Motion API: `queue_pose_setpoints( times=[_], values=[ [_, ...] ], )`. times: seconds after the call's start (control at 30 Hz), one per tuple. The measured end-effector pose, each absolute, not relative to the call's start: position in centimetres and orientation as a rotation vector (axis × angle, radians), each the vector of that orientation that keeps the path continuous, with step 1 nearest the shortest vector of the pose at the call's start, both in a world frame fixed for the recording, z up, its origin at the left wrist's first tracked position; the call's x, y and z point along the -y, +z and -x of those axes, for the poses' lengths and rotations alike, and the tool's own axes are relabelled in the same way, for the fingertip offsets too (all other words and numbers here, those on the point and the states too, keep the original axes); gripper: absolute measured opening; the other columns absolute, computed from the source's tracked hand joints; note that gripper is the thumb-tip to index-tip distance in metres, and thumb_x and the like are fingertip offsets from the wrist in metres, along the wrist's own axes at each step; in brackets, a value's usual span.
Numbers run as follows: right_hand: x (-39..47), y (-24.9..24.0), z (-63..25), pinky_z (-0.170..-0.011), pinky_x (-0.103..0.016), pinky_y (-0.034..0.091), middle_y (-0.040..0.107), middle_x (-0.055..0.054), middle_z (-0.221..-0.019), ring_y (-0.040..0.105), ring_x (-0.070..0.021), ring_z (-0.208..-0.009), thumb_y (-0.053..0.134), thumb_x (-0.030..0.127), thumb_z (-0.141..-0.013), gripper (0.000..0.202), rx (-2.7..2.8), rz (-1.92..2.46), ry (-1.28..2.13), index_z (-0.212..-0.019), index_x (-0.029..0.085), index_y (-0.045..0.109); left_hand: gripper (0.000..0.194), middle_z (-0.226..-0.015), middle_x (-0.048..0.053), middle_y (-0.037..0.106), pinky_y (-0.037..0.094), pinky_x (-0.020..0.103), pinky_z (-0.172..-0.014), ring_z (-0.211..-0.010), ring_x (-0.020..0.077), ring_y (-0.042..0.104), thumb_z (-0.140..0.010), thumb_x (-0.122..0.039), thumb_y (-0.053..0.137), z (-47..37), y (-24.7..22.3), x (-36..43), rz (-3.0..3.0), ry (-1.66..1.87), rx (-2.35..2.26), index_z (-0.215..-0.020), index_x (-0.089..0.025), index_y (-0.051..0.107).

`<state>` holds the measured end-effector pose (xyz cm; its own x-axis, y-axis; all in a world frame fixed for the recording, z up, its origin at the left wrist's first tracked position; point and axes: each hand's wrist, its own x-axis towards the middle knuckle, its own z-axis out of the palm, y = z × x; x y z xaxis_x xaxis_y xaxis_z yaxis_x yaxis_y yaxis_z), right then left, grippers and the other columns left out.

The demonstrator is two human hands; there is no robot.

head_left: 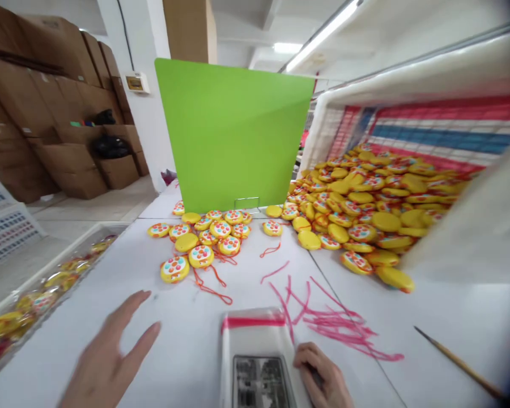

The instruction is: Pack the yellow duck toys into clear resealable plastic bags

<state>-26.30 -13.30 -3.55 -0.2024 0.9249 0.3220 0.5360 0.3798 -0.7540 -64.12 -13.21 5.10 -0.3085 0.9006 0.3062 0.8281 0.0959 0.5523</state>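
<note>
My left hand (pixel 110 354) hovers low over the white table at the left, thumb and fingers apart, with nothing in it. Closest to it is a loose cluster of small yellow round toys (pixel 174 268) with coloured dots on white faces and orange string loops (pixel 212 292). My right hand (pixel 321 377) is curled at the right edge of a white rectangular case (pixel 233 340) with a pink band and a dark, greyish panel. Something dark shows under its fingers, but what it is cannot be made out.
A green board (pixel 238 136) stands upright behind the toys. At right, a tipped white basket (pixel 471 243) spills a heap of yellow toys (pixel 361 198). A thin brush (pixel 459 362) lies near pink marks (pixel 344 331). A tray (pixel 68 266) of bagged toys sits left; cartons (pixel 68 170) stand behind.
</note>
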Motion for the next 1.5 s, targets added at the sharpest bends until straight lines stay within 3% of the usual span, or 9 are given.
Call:
queue_pose_setpoints(
  times=[0.1, 0.27, 0.53, 0.87, 0.97, 1.07, 1.2, 1.37, 1.5],
  values=[
    [11.6, -1.8, 26.7, -0.060, -0.024, 0.049, 0.062, -0.005, -0.078, 0.061, -0.0168, -0.067, 0.046, 0.019, -0.085, 0.013, 1.879, 1.239, 0.547, -0.080, 0.021, 0.058, 0.060, -0.130, 0.012, 0.052, 0.043, 0.048, -0.097, -0.120, 0.0315, 0.048, -0.077, -0.058, 0.048, 65.9, 1.9, 8.6, -1.782, 0.924, -2.275, -0.124, -0.022, 0.048],
    [3.8, 1.7, 33.2, -0.067, -0.027, 0.049, 0.067, -0.005, -0.085, 0.063, -0.0177, -0.073, 0.046, 0.015, -0.084, 0.018, 2.060, 1.189, 0.700, -0.092, 0.022, 0.061, 0.062, -0.130, 0.017, 0.051, 0.038, 0.048, -0.101, -0.122, 0.0320, 0.046, -0.079, -0.054, 0.044, 67.9, -1.8, 0.5, -1.758, 0.937, -2.325, -0.126, -0.013, 0.047],
    [-9.5, 1.4, 45.5, -0.082, -0.038, 0.045, 0.062, -0.019, -0.107, 0.060, -0.0287, -0.099, 0.053, 0.026, -0.085, 0.037, 2.155, 1.418, 0.699, -0.118, 0.010, 0.052, 0.057, -0.129, 0.022, 0.050, 0.036, 0.051, -0.100, -0.122, 0.0329, 0.045, -0.083, -0.046, 0.042, 64.5, -5.7, -5.5, -1.812, 1.041, -2.314, -0.127, -0.009, 0.046],
    [-10.8, -0.1, 44.1, -0.084, -0.040, 0.040, 0.053, -0.017, -0.118, 0.054, -0.0306, -0.104, 0.063, 0.031, -0.075, 0.038, 1.943, 1.495, 0.917, -0.108, 0.015, 0.055, 0.053, -0.130, 0.018, 0.048, 0.037, 0.048, -0.103, -0.123, 0.0301, 0.042, -0.085, -0.040, 0.046, 61.1, -6.6, -5.9, -1.906, 1.163, -2.106, -0.129, -0.012, 0.043],
    [-10.9, -0.6, 43.6, -0.078, -0.035, 0.044, 0.060, -0.010, -0.108, 0.058, -0.0252, -0.097, 0.061, 0.035, -0.077, 0.038, 1.814, 1.422, 1.119, -0.110, 0.017, 0.053, 0.051, -0.131, 0.017, 0.048, 0.036, 0.051, -0.103, -0.125, 0.0306, 0.040, -0.083, -0.035, 0.048, 59.7, -6.6, -6.0, -1.908, 1.198, -2.016, -0.129, -0.013, 0.042],
    [-11.2, -1.3, 43.7, -0.059, -0.027, 0.046, 0.064, -0.004, -0.085, 0.061, -0.0178, -0.074, 0.055, 0.043, -0.079, 0.035, 1.649, 1.363, 1.344, -0.104, 0.018, 0.055, 0.049, -0.129, 0.015, 0.050, 0.036, 0.052, -0.102, -0.125, 0.0317, 0.041, -0.081, -0.036, 0.051, 58.7, -6.5, -6.1, -1.922, 1.224, -1.922, -0.126, -0.016, 0.045],
    [-11.8, -2.2, 44.5, -0.038, -0.022, 0.034, 0.049, 0.004, -0.052, 0.043, -0.0099, -0.040, 0.049, 0.052, -0.076, 0.034, 1.462, 1.367, 1.535, -0.075, 0.018, 0.053, 0.043, -0.123, 0.015, 0.055, 0.037, 0.052, -0.101, -0.122, 0.0326, 0.044, -0.078, -0.033, 0.054, 58.3, -6.5, -6.1, -1.937, 1.253, -1.819, -0.118, -0.017, 0.054],
    [-11.9, -2.4, 45.2, -0.037, -0.021, 0.031, 0.041, 0.008, -0.046, 0.035, -0.0072, -0.036, 0.051, 0.052, -0.070, 0.032, 1.368, 1.342, 1.516, -0.065, 0.021, 0.044, 0.041, -0.121, 0.016, 0.058, 0.035, 0.054, -0.102, -0.123, 0.0347, 0.042, -0.074, -0.035, 0.058, 58.7, -6.7, -5.8, -1.834, 1.348, -1.803, -0.110, -0.016, 0.059],
    [-10.7, -1.9, 44.4, -0.039, -0.021, 0.029, 0.038, 0.008, -0.044, 0.034, -0.0083, -0.038, 0.049, 0.044, -0.075, 0.027, 1.443, 1.292, 1.339, -0.062, 0.020, 0.047, 0.040, -0.121, 0.017, 0.057, 0.038, 0.047, -0.101, -0.119, 0.0296, 0.048, -0.081, -0.039, 0.046, 59.4, -6.4, -5.3, -1.589, 1.462, -1.871, -0.110, -0.014, 0.056]
  ],
)
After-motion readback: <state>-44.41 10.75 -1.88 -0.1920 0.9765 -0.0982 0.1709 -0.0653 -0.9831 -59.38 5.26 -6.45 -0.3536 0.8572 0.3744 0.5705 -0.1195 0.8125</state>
